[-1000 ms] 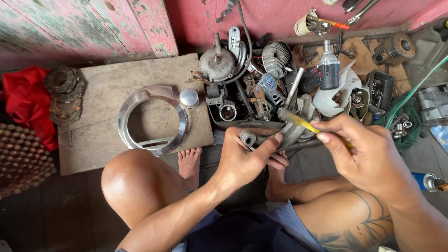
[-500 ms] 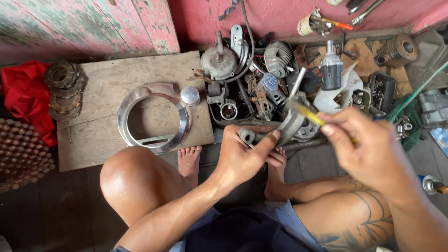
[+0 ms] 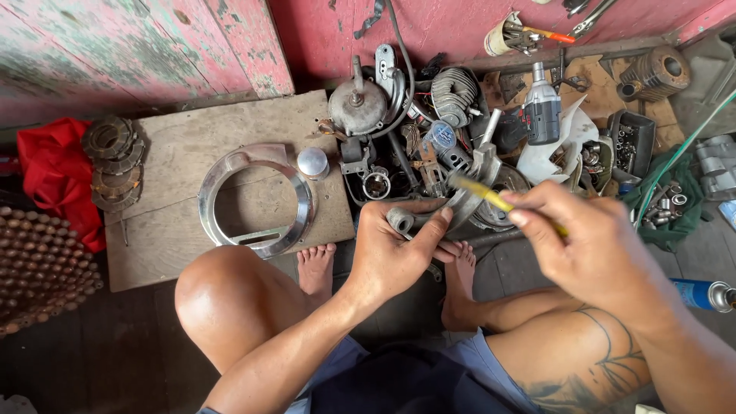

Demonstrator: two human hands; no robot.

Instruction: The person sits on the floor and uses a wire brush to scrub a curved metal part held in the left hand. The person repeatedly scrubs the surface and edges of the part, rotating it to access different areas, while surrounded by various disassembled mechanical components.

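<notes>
The left hand [image 3: 395,249] is wrapped around a curved grey metal part [image 3: 429,215], thumb laid along its top edge, held just above the person's bare feet. The right hand [image 3: 590,249] pinches a yellow-handled brush [image 3: 491,197] between thumb and fingers, its bristle end lying against the upper side of the metal part.

Behind the hands, a dark tray [image 3: 633,142] holds small nuts and bolts, and a torn white plastic tub [image 3: 571,149] holds what look like bearings, though they are too small to tell for sure. A cup [image 3: 500,37] against the wall has an orange-handled tool poking out of it.

The person sits on a dark plank floor before a wall of peeling pink and green paint. A worn wooden board [image 3: 176,153] lies on the floor to the left, bearing a shiny metal ring [image 3: 257,199] and 1 small round silver cap [image 3: 312,162]. At the board's far corner sits a stack of toothed discs [image 3: 115,161] beside a red cloth [image 3: 54,172].

A heap of greasy engine parts [image 3: 399,130] crowds the space just beyond the hands, with a cordless drill [image 3: 542,111] standing upright in it. A green hose [image 3: 675,157] runs down the right side, and a blue spray can [image 3: 701,294] lies near the right forearm.
</notes>
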